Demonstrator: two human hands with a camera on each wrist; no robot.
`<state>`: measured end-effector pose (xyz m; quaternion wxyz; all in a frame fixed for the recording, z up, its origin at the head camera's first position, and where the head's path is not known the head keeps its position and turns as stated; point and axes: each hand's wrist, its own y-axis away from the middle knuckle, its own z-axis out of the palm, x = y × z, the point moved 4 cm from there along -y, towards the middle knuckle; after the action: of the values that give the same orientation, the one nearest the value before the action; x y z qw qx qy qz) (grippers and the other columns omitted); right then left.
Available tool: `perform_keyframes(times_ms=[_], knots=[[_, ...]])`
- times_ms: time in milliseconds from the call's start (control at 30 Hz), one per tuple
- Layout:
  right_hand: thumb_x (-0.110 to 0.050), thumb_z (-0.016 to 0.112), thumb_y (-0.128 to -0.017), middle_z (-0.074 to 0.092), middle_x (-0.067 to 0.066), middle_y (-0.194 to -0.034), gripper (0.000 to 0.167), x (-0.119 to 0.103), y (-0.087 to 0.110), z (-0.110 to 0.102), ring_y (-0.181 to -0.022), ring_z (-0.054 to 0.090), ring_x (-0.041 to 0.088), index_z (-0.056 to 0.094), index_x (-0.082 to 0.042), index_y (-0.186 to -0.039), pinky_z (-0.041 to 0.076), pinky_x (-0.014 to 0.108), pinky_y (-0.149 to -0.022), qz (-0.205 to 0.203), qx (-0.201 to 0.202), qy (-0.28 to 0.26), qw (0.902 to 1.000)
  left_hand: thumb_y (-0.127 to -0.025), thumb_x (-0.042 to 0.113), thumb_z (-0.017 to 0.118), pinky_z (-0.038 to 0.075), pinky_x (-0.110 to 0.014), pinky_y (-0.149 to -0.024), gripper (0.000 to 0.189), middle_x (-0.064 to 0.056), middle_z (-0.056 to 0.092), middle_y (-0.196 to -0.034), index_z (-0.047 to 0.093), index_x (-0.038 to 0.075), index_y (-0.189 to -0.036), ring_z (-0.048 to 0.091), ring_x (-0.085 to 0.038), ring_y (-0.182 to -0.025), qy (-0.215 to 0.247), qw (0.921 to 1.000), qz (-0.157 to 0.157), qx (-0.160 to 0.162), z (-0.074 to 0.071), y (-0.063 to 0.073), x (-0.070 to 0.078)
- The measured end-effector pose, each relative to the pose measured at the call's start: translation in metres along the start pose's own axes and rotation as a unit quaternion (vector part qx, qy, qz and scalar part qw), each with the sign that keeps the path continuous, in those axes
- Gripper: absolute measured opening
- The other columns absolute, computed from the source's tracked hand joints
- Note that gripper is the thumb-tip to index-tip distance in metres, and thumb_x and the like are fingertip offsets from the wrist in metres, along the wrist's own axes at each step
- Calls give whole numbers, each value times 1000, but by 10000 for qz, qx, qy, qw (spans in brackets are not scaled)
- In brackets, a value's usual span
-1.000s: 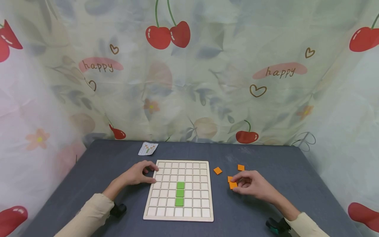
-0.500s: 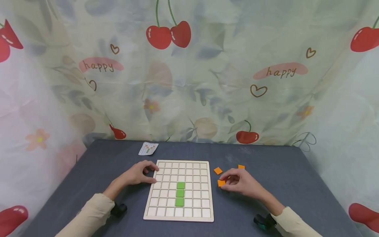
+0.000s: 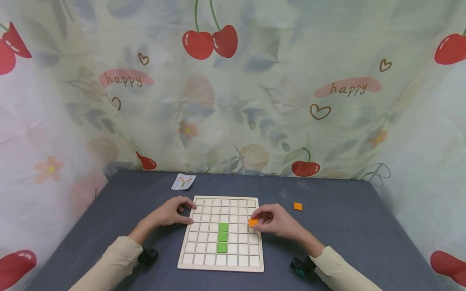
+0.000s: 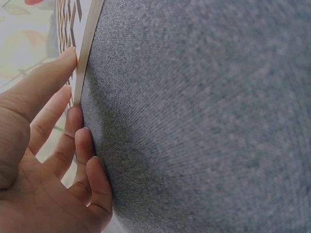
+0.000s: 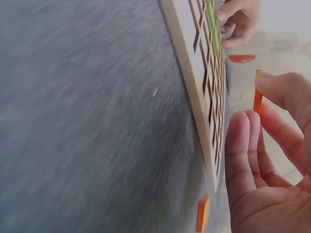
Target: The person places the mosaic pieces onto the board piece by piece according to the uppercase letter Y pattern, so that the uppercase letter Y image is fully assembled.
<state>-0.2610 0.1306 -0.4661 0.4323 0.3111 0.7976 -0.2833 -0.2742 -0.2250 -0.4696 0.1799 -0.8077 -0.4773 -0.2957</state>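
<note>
From the head view, a pale gridded board lies flat on the dark counter, with three green tiles set in a vertical run down its middle column, the bottom cell of that column bare. The left hand has its thumb and fingers spread a little apart, their tips at the board's left edge. The right hand pinches an orange tile over the board's right-hand column; whether that tile touches the board cannot be told from here. Another orange tile lies on the counter beyond the right hand, well apart from the board. Near the counter's back edge, left of the board, is a small printed card, and behind everything hangs a cloth backdrop patterned with cherries and leaves. In the left wrist view, the thumb tip touches the board's rim, and the other fingers bend loosely along the same edge. In the right wrist view, the pinched tile shows edge-on between thumb and fingers, raised above the board's surface, and a loose orange tile sits low in view near the board's far end.
</note>
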Motion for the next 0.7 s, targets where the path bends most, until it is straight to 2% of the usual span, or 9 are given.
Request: perform_keyframes(times_ms=[200,433,700], knots=[[-8,84,-85,69,5,-92,23,-5,-18,13,-73,63,21,75,-5,-106,52,28,-68,-99,-14,135,9999,-85,21,86,47,-46,-88,37,-6,61,-111,69,9,-115,57,-26,-97,1,10000,25,22,0,0,0],[3,81,-84,69,16,-95,23,-12,-36,24,-74,61,29,74,2,-107,50,31,-69,-84,-3,124,9999,-85,21,86,47,-48,-89,37,-6,61,-111,70,9,-116,57,-27,-99,26,10000,7,3,0,-2,1],[-10,83,-87,69,9,-98,23,-11,-53,33,-79,65,23,75,-4,-108,53,32,-73,-103,-34,15,9999,-84,21,86,47,-48,-89,37,-6,61,-111,70,9,-115,57,-26,-98,-2,10000,-63,4,0,-1,0]])
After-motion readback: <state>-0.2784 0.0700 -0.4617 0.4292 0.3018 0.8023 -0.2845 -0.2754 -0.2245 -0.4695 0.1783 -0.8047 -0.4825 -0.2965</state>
